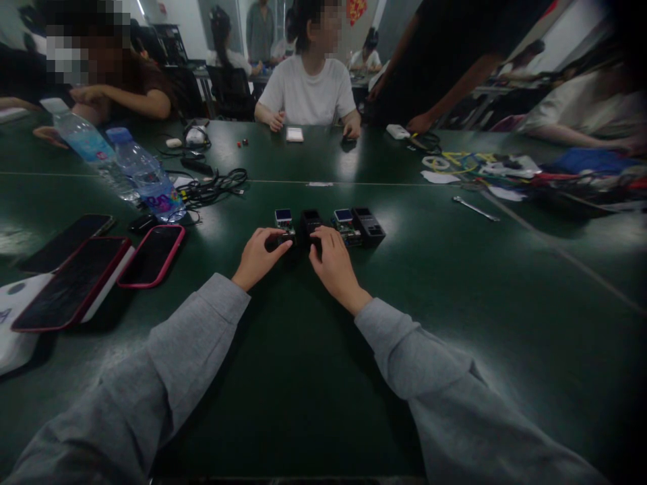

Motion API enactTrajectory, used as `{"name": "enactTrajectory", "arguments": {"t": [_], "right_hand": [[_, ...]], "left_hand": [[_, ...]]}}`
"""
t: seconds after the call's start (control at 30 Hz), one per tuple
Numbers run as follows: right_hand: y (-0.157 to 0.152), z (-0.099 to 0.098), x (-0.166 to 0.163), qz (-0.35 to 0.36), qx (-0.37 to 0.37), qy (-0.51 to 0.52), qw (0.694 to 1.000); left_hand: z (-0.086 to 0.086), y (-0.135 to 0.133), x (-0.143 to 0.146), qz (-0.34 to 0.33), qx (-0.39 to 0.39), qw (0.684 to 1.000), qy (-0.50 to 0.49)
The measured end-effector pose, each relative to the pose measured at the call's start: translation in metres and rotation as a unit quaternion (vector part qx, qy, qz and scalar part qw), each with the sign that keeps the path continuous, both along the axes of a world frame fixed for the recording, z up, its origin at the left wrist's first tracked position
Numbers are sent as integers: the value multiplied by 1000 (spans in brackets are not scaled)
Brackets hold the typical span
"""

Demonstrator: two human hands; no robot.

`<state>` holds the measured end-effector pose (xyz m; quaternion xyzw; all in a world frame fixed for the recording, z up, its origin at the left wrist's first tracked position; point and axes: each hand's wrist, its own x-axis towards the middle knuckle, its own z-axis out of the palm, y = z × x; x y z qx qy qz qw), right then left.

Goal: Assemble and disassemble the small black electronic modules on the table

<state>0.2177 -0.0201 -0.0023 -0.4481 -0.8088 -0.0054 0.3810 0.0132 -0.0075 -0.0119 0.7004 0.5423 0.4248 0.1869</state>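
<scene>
At frame centre, the left hand (261, 254) pinches the leftmost circuit board (287, 227) low, presumably keeping its screen (284, 215) unobstructed; right hand (334, 259) curls at the black enclosure (309, 219), grip indeterminate.

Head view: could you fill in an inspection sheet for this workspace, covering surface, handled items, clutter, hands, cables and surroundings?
Surface: dark green tabletop, with glossy reflections.
Handled items: two small circuit boards with screens, alternating with two black cases in a row.
Clutter: phones and plastic bottles left; metal wrench right.
Hands: left hand at the leftmost board, right hand at the case beside it; grip unclear.
Cables: black cables near the bottles; coloured wires far right.
Surroundings: person in white opposite; other people around.
</scene>
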Motion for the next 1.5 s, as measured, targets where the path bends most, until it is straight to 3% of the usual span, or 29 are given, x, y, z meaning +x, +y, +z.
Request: {"name": "enactTrajectory", "arguments": {"t": [0.47,1.5], "right_hand": [[-6,5,-3,1,-42,-46,998],[-8,7,-3,-23,-29,-35,999]], "left_hand": [[1,1,-1,-3,-24,999,27],[-2,1,-2,3,-16,1000,18]]}}
